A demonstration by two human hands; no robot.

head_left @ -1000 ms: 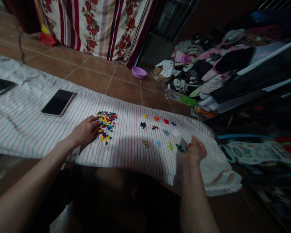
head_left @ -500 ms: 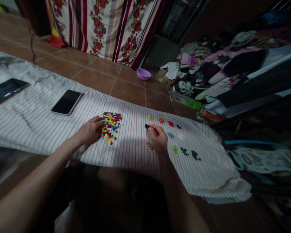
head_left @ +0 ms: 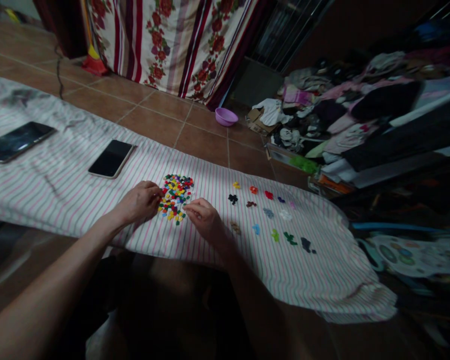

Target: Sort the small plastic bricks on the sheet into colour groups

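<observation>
A mixed pile of small coloured pieces lies on the striped cloth. My left hand rests at the pile's left edge, fingers curled together, their tips against the pieces; what they may hold is hidden. At the pile's right edge is my right hand, thumb and forefinger pinched together on something too small to make out. Farther right sit small single-colour groups, among them black pieces, brown pieces, yellow pieces, tan pieces and dark green pieces.
Left of the pile lie a phone and a larger dark tablet-like device. Beyond the cloth, a purple basin stands on the tiled floor. Heaped clothes fill the right background.
My right hand has moved left from the black group to the mixed pile. The brown and light blue groups now show. My left hand stays at the pile, and the view has shifted slightly.
</observation>
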